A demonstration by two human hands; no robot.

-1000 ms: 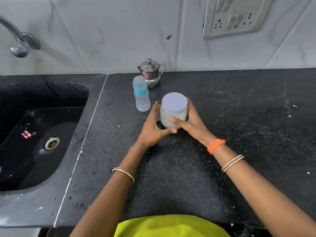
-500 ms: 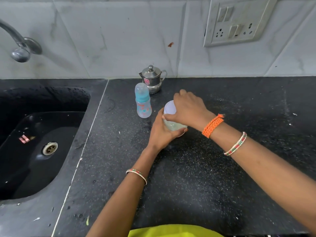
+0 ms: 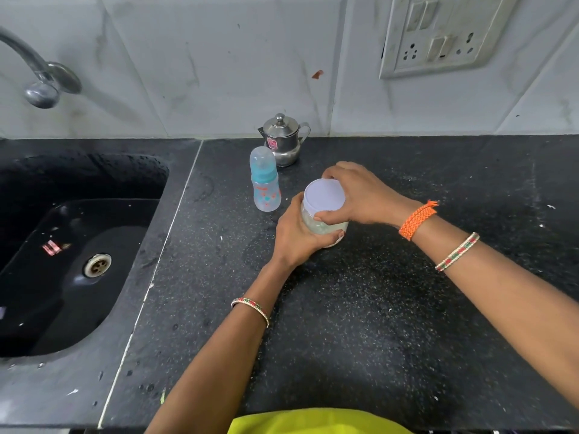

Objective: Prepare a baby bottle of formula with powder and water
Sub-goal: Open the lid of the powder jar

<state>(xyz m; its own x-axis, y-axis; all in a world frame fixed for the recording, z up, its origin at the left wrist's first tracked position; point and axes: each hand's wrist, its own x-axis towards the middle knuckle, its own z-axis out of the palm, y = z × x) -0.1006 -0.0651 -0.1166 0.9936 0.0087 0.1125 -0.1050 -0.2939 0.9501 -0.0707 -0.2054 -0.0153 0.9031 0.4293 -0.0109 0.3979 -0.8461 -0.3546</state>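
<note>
You are opening the powder jar beside the baby bottle: your left hand is wrapping its body, your right hand is clasping the lid. Next, probably, you are twisting it off

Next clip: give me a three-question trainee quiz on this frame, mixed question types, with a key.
1. True or false: the baby bottle stands upright with its cap on.
2. Which hand grips the lid of the powder jar?
A. left hand
B. right hand
C. neither
3. Fill in: the steel pot stands by the wall, just behind the ____.

Key
1. True.
2. B; the left hand steadies the jar's body on the counter.
3. Baby bottle.
</note>
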